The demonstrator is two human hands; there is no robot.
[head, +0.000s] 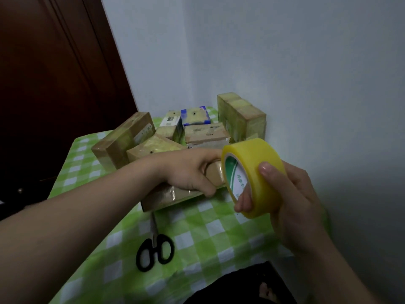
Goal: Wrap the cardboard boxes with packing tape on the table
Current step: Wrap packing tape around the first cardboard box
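Your left hand [192, 172] clamps the box [168, 195], long axis left-right; your right hand [291, 200] grips the tape [260, 170] just beside its right end.

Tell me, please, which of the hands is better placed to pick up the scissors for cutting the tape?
Probably the left hand: it only steadies the box, directly beyond the scissors. The right hand holds the tape roll.

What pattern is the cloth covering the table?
Green-and-white checked tablecloth, seen best in the head view, under the black-handled scissors.
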